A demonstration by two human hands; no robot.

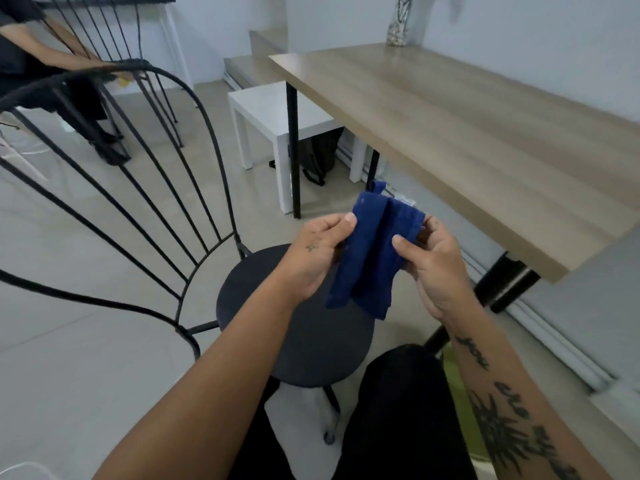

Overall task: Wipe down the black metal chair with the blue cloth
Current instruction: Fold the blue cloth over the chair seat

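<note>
Above the round seat of the black metal chair (322,348), a folded dark blue cloth (375,258) is held up in the air between both hands, clear of the seat and touching no part of the chair. The left hand (313,258) pinches the cloth's left edge, thumb laid on the near face, with the rest of its fingers hidden behind the fabric. The right hand (433,268) grips the right edge in the same manner: its thumb presses on the front, and its curled fingers (431,223) wrap round the back. The cloth hangs in loose vertical folds, with a small loop standing up at its top corner. The chair's tall back, made of thin black rods fanning out inside a curved frame, stands to the left of the hands. A long, light wooden tabletop (450,133) on black legs runs along the right side, near the hands but apart from them, and a slim glass vase (398,22) stands at its far end. Beneath the far part of that tabletop sits a low white side table (263,109), with a dark backpack (317,157) on the pale tiled floor (69,271) under it. At the upper left, another person in dark clothes (20,46) reaches toward a second wire-backed chair. A black trouser leg (405,410) shows at the bottom, and dark tattoos mark the right forearm.
</note>
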